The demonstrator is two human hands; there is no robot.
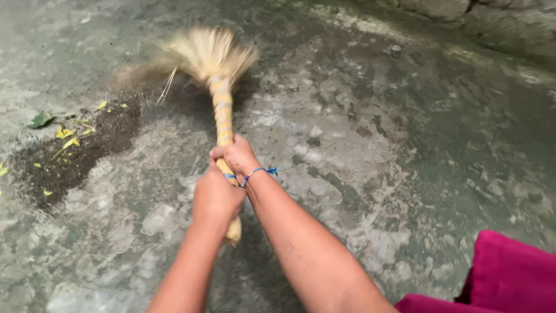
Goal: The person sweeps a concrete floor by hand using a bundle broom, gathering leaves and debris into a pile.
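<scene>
Where both hands meet at centre frame, noted as follows:

Grass broom [222,110]: pale straw bristles fanned at top centre, blurred; bound handle running down toward the viewer, butt end showing below the hands. Bristle tips at or just above the concrete floor [405,145], contact not certain owing to blur.

Right hand [236,155]: forward on the handle, fingers wrapped fully closed around it, thumb side up. Blue thread bracelet [258,171] at the wrist, knot ends trailing to the right.

Left hand [215,198]: directly behind the right and touching it, fingers likewise curled tight about the handle, back of hand toward the camera.

Dirt pile [87,150]: dark soil spread left of the broom, reaching close to the bristles. Yellow leaf scraps [68,138] scattered on and beside it; one green leaf [40,120] at its far-left edge.

Floor: grey, worn, mottled with pale patches.

Stone edge [492,17]: rough, along the upper right corner.

Magenta cloth [509,278]: lower right corner, well apart from the broom.
</scene>
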